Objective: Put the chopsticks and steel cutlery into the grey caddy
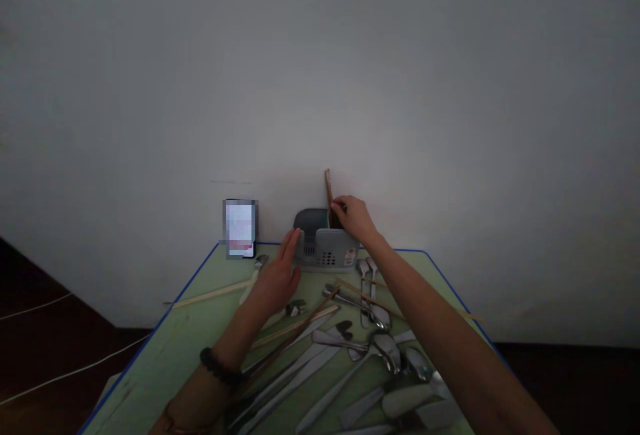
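A grey plastic cutlery holder with a perforated front stands at the back of the table, close to the wall. My right hand is above its right compartment, fingers pinched on brown wooden chopsticks. They stand nearly upright, their lower ends hidden inside the holder. Stretched fingers of my left hand rest against the holder's left front side; they grip nothing that I can see. Between my arms lie loose spoons, forks, knives and more chopsticks.
A phone with a lit, blurred screen leans against the wall left of the holder. The green table has a blue edge. At the front right lie large utensils, among them a white-handled one. White cables run at left.
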`<state>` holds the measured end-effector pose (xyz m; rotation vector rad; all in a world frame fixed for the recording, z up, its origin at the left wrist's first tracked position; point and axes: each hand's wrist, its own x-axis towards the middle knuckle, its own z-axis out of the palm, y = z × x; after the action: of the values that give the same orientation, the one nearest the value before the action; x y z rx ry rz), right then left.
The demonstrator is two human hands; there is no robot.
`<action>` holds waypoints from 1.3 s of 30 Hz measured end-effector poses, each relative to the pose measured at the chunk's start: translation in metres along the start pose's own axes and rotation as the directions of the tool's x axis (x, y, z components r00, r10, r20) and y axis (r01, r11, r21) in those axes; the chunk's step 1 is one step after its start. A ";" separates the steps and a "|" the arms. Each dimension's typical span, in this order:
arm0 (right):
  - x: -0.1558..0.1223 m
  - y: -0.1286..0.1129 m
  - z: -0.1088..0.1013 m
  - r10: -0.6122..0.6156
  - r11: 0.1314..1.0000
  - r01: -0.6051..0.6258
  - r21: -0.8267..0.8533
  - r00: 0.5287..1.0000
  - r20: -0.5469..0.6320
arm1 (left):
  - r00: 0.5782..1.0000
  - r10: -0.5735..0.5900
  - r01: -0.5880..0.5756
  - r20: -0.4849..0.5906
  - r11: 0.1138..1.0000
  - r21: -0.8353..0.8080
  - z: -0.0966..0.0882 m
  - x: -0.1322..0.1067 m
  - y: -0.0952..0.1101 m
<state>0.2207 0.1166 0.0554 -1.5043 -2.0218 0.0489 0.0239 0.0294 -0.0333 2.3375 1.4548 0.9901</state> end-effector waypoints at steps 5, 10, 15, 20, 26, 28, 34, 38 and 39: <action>0.004 0.000 0.004 -0.023 0.997 0.023 0.076 1.000 -0.005 | 1.000 0.010 -0.010 0.003 1.000 -0.026 0.001 0.000 -0.003; 0.001 -0.001 0.001 -0.083 0.973 0.067 0.219 0.994 0.067 | 1.000 0.023 -0.023 -0.004 0.999 -0.028 0.001 0.000 -0.003; -0.006 0.001 -0.024 -0.213 0.931 0.108 0.350 0.936 0.279 | 1.000 0.004 -0.005 0.022 1.000 0.009 -0.001 0.000 -0.001; -0.014 0.005 -0.038 -0.249 0.915 0.083 0.395 0.886 0.391 | 0.999 0.012 -0.012 0.033 1.000 0.006 -0.001 0.000 -0.001; -0.017 0.005 -0.032 -0.255 0.907 0.124 0.403 0.922 0.291 | 0.999 0.004 -0.005 0.039 1.000 0.007 -0.001 0.000 -0.001; -0.017 0.005 -0.032 -0.265 0.905 0.150 0.397 0.930 0.254 | 0.999 0.011 -0.012 0.039 1.000 0.015 -0.001 0.000 -0.001; -0.020 0.003 -0.033 -0.305 0.904 0.182 0.388 0.908 0.286 | 0.999 0.017 -0.017 0.036 1.000 0.009 -0.001 0.000 -0.002; -0.009 0.002 -0.033 -0.234 0.949 0.158 0.272 0.933 0.275 | 0.999 0.011 -0.012 0.043 1.000 0.011 -0.001 0.000 -0.002; -0.005 0.002 -0.033 -0.188 0.966 0.130 0.224 0.946 0.265 | 0.999 0.010 -0.010 0.046 1.000 0.007 -0.001 0.000 -0.002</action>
<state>0.2393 0.1028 0.0794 -1.2574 -2.2802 0.4170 0.0218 0.0297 -0.0335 2.3584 1.4331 0.9289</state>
